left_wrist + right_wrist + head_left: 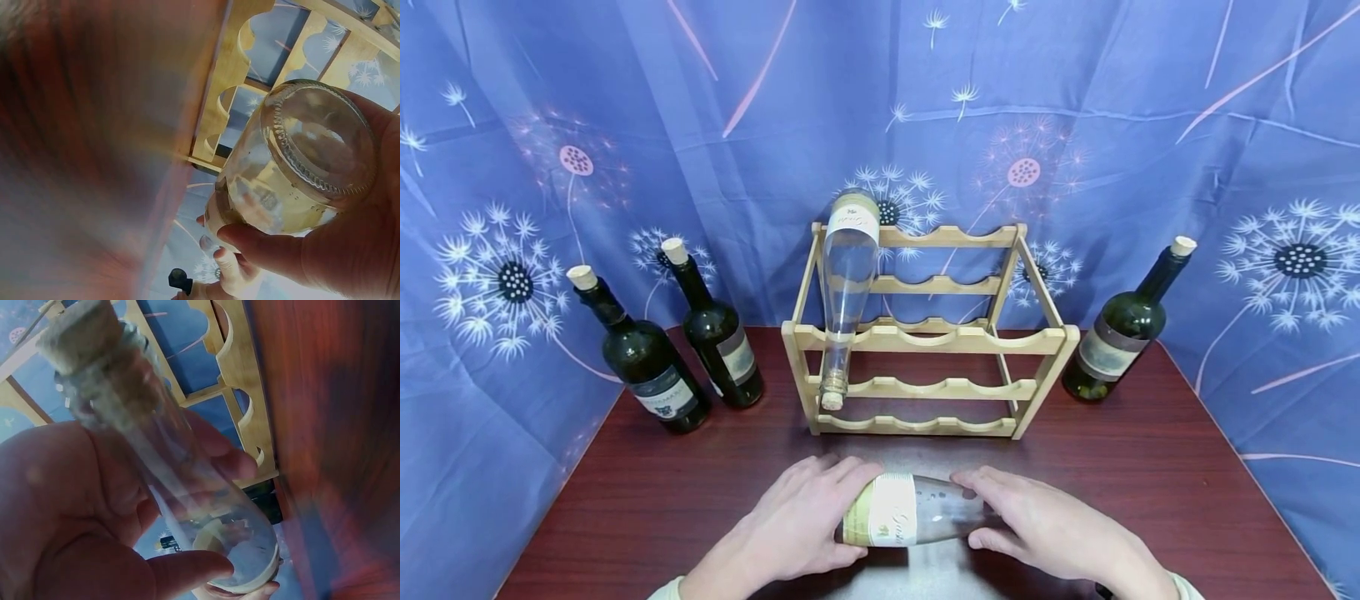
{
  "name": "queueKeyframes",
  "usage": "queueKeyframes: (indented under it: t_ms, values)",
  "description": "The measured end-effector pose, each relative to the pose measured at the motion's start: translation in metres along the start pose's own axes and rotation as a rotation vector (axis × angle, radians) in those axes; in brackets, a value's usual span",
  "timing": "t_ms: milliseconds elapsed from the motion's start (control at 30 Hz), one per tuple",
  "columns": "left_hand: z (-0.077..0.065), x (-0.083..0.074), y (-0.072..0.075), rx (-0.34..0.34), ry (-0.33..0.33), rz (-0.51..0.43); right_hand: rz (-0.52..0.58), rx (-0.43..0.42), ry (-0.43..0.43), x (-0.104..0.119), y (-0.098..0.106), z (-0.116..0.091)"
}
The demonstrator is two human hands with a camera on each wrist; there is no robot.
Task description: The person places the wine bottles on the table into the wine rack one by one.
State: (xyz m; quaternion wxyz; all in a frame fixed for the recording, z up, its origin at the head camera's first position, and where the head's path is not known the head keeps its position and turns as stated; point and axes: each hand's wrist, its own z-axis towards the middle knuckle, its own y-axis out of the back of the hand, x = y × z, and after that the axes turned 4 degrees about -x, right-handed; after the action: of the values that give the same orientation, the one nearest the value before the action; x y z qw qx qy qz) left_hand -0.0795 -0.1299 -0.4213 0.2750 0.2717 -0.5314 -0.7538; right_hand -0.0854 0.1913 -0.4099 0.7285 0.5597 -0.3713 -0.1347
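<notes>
A clear glass wine bottle (895,510) with a white and yellow label lies sideways just in front of the wooden rack. My left hand (808,517) grips it around the base end, and the thick glass bottom (325,140) faces the left wrist camera. Around the neck end, my right hand (1037,525) holds it between thumb and fingers. The cork (81,337) in its mouth shows large in the right wrist view. On the rack's (910,339) top level, in the leftmost slot, rests another clear corked bottle (850,275), neck toward me.
Two dark green corked bottles, one (655,367) at far left and one (722,350) beside it, stand left of the rack. A third green bottle (1116,333) stands to its right. Blue dandelion-print cloth (775,100) surrounds the reddish-brown table (625,517).
</notes>
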Motion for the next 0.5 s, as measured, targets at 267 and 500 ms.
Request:
queueKeyframes:
  t_ms: [267, 500]
  values:
    - [-0.002, 0.004, 0.005, 0.002, 0.005, -0.016, 0.068, 0.064, -0.027, -0.004, 0.011, -0.002]
    - [-0.003, 0.008, 0.010, -0.004, 0.002, -0.028, 0.112, 0.094, -0.060, -0.009, 0.017, -0.005]
